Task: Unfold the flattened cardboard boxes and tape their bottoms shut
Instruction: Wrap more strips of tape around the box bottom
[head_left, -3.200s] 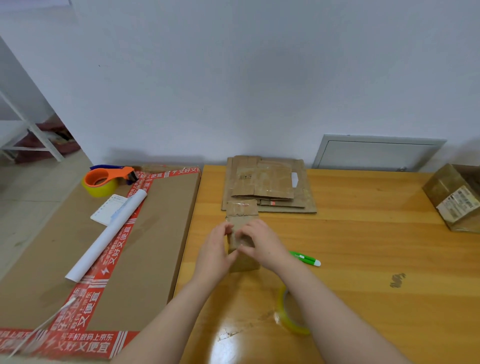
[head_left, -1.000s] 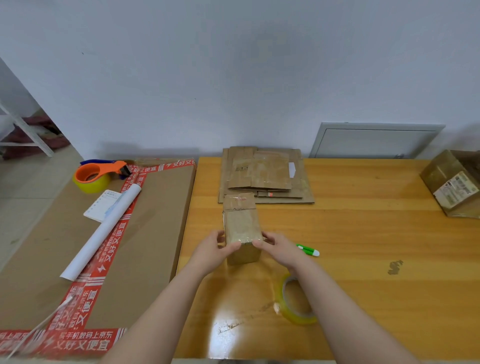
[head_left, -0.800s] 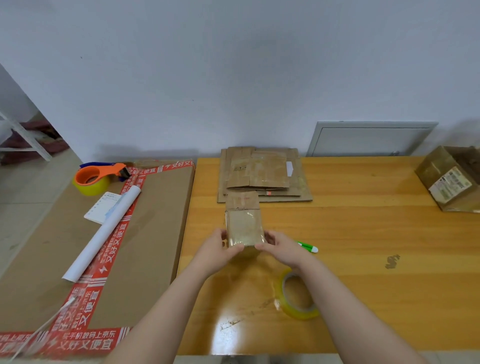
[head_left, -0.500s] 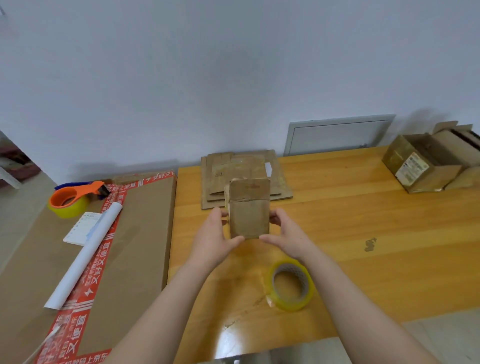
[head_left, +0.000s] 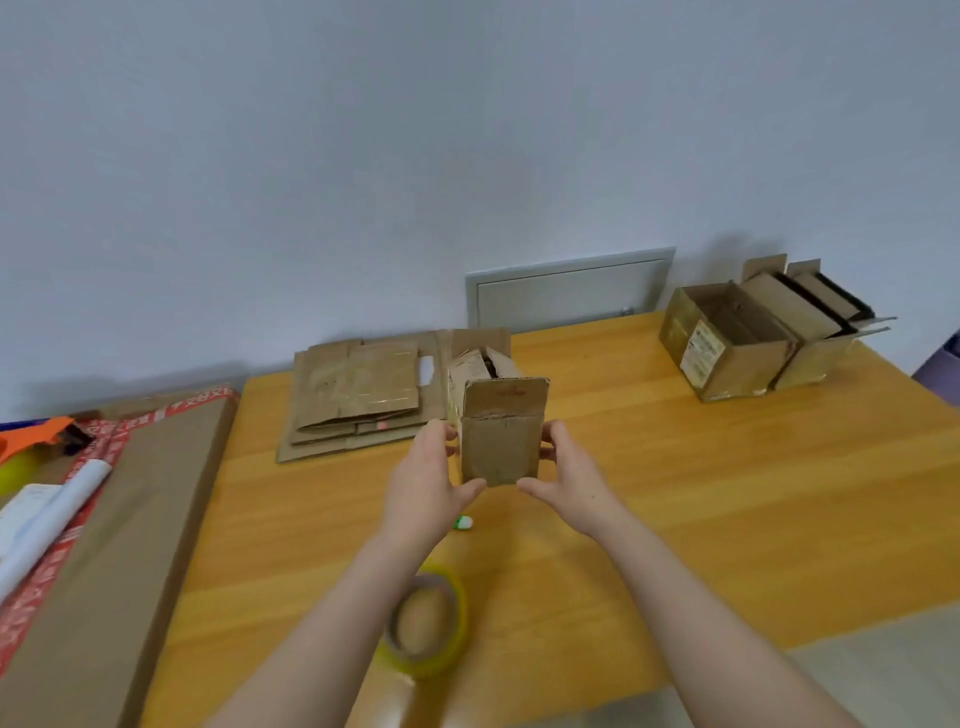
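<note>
Nearest on the wooden counter (head_left: 727, 493) lay a roll of yellowish tape (head_left: 426, 631), flat on its side and partly behind the left forearm. Just beyond it, a green-and-white pen (head_left: 463, 522) peeked out beside the left wrist. Above the middle of the counter the small cardboard box (head_left: 498, 441) was held upright between both hands: the left hand (head_left: 426, 486) had its grip closed on the box's left side, the right hand (head_left: 569, 480) gripped the right side, and both thumbs lay at the near bottom edge. The box's top was open, with one flap standing up on the near side. To the left, a large flat cardboard sheet (head_left: 130, 545) edged with red printed tape carried a white paper roll (head_left: 47, 525) and, farther back, an orange tape dispenser (head_left: 36, 439). Behind the held box a stack of flattened boxes (head_left: 358, 400) lay against the wall. At the far right corner stood several opened boxes (head_left: 737, 343), touching one another.
</note>
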